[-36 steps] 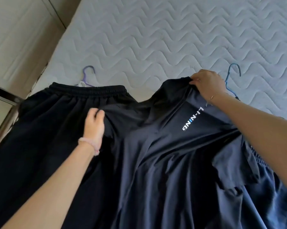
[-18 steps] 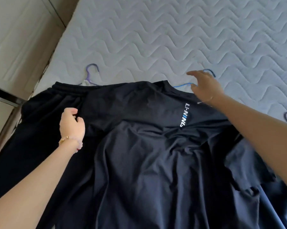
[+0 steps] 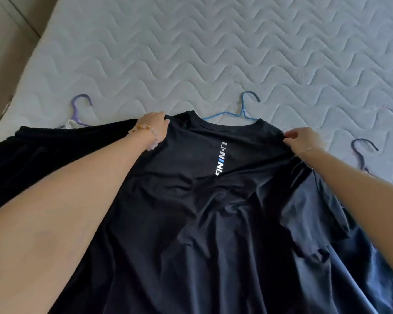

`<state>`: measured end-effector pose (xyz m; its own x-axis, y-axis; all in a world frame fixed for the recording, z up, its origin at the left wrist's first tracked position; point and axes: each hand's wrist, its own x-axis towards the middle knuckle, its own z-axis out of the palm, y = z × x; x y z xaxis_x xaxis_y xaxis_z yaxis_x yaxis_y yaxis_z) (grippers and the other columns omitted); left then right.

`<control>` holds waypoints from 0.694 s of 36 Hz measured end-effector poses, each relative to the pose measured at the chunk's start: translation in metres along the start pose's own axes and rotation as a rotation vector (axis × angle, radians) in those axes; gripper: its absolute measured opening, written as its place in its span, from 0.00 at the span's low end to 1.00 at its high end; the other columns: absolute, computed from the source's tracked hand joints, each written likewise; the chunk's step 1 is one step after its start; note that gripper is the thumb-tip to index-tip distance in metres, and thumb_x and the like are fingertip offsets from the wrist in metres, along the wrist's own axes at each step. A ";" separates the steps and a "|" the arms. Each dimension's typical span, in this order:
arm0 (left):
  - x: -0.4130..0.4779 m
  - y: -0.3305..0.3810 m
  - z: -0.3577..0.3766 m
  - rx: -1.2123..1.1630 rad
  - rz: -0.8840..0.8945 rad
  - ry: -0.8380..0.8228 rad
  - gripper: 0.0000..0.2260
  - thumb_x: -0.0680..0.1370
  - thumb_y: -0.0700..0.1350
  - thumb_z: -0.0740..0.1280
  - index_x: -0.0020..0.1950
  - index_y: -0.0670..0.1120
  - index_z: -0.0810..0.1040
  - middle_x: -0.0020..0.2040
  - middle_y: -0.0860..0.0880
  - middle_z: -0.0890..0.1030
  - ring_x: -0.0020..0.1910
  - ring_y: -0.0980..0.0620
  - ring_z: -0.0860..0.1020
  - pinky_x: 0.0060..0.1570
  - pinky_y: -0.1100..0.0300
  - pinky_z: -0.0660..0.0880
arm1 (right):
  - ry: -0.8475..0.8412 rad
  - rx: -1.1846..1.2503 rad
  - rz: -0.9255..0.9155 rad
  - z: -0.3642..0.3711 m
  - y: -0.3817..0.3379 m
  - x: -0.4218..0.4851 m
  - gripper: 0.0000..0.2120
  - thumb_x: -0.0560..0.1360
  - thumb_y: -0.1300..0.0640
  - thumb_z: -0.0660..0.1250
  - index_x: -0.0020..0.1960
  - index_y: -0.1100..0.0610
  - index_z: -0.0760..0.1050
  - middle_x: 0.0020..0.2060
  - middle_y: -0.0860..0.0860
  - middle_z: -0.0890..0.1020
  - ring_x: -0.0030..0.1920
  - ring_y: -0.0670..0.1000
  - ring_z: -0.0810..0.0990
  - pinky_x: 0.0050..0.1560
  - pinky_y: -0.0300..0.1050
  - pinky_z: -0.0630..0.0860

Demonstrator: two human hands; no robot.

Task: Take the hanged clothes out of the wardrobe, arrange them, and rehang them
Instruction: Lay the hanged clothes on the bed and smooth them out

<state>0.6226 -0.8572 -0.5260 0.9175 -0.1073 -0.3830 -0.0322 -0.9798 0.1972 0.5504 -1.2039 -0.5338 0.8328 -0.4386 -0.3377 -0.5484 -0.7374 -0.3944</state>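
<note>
Dark navy T-shirt (image 3: pixel 213 211): laid flat on the quilted mattress (image 3: pixel 213 53), collar toward the far side, body running down out of the bottom of the view. All places below are given relative to this shirt.

Left hand (image 3: pixel 153 126): on the shirt's left shoulder, beside the collar, fingers curled over the shoulder edge and gripping the cloth. Beaded bracelet (image 3: pixel 143 129) at the wrist.

Right hand (image 3: pixel 303 138): on the shirt's right shoulder, thumb and fingertips pinching a small fold of cloth at the seam.

Shirt appearance: smooth, slightly glossy fabric; round collar; vertical "LI-NING" lettering (image 3: pixel 220 158) in white with a blue mark, just below the collar at centre. Upper part is taut between the hands; wrinkles gather below the lettering and along the right side.

Blue hanger (image 3: pixel 242 109): inside the collar, hook and upper arms showing just beyond the neckline.

Black garment (image 3: pixel 44 150): just left of the shirt, partly beneath it, with a purple hanger (image 3: pixel 81 105) at its top.

Dark hanger hook (image 3: pixel 360 148): right of the shirt, on the mattress.
</note>
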 end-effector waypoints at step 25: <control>0.003 0.007 -0.014 -0.290 -0.259 0.288 0.18 0.80 0.44 0.57 0.70 0.45 0.69 0.68 0.41 0.73 0.65 0.40 0.72 0.63 0.50 0.69 | -0.181 0.316 -0.209 -0.014 -0.008 -0.001 0.33 0.75 0.62 0.63 0.75 0.54 0.54 0.67 0.56 0.72 0.65 0.52 0.73 0.58 0.41 0.72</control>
<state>0.6310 -0.8622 -0.5135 0.9545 0.2257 -0.1951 0.2864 -0.8761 0.3879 0.5556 -1.2046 -0.5187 0.9173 -0.1778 -0.3562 -0.3886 -0.5949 -0.7036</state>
